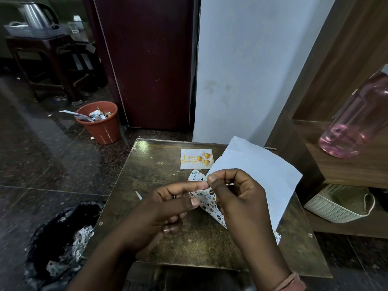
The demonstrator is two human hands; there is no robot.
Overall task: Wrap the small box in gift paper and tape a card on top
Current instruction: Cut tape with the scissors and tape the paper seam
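Head view, starting at my left: a black bin bag (63,234) sits on the dark stone floor (42,164) with paper scraps inside, and farther back an orange bin (100,124) stands full of rubbish beside a dark red door (147,59). Behind that, a dim stool (42,55) carries a steel kettle (35,15).

Before me is a small, scuffed brass-coloured table (147,175). My left hand (168,206) has its fingers curled, forefinger and thumb pinching something thin and clear — likely tape, though I cannot tell for certain. A pale pointed tip (138,195) pokes out beside that hand; what it belongs to is hidden.

My right hand (237,194) pinches the same spot from the other side, in front of the gift paper (262,171), which stands lifted with its white back towards me and its printed side showing underneath. The small box is not visible — my hands and the paper cover that part of the table.

A birthday card (196,159) lies flat at the table's far edge, touching the paper's corner. Right of that: a white wall (252,70), a wooden shelf (346,169), a pink bottle (357,116) cut off by the frame, and a woven basket (338,204) below.
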